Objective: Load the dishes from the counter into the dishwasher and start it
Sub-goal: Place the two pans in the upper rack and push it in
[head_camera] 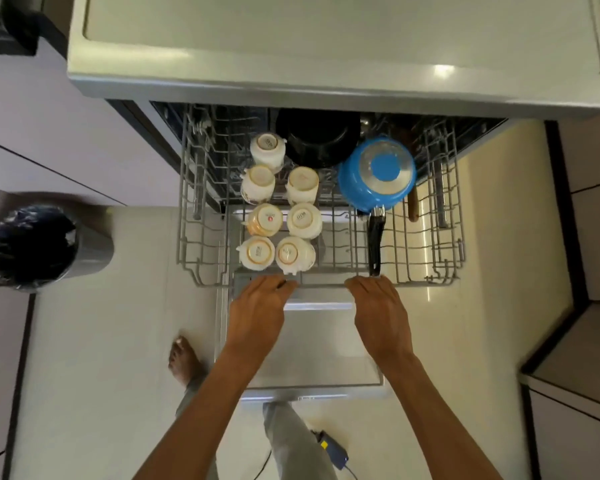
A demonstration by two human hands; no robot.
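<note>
seven upturned cups [303, 220] and a blue pan [378, 173] were set in the rack [201, 237], its front rim gripped by left hand [260, 306] and right hand [378, 306]; only closing and starting were judged left.

We see a grey coated-wire rack [426, 279], glossy cream ceramic cups [302, 220], a shiny blue-enamelled saucepan [374, 174] (its handle [374, 240] black and smooth), a brushed-metal door [312, 341] and polished floor tiles [101, 341].

blue saucepan [376, 174], cream cups [281, 209], black bowl [317, 138], grey rack [201, 237]
</note>
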